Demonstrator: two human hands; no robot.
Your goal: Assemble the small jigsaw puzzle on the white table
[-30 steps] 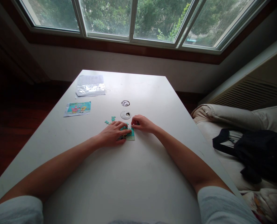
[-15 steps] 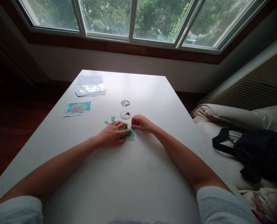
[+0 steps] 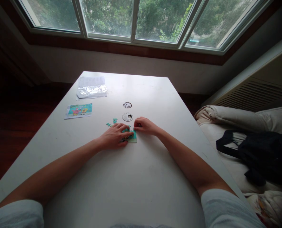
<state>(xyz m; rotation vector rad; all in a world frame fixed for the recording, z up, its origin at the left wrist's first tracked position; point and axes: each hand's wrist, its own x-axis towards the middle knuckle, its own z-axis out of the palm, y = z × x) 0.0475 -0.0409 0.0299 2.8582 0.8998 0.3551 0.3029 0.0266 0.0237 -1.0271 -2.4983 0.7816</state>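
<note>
A small teal jigsaw puzzle (image 3: 132, 138) lies partly joined on the white table (image 3: 121, 177). My left hand (image 3: 114, 136) lies flat over its left part with the fingers stretched out across the pieces. My right hand (image 3: 144, 125) rests at the puzzle's upper right edge, its fingers curled and pinched together on something I cannot make out. Two or three loose teal pieces (image 3: 112, 122) lie just left of my left hand's fingertips.
A picture card with cartoon figures (image 3: 79, 110) lies at the left. A clear plastic bag over paper (image 3: 91, 86) sits at the far left. Two round cable grommets (image 3: 127, 110) are set in the table. A dark bag (image 3: 262, 155) lies on the pale sofa at right.
</note>
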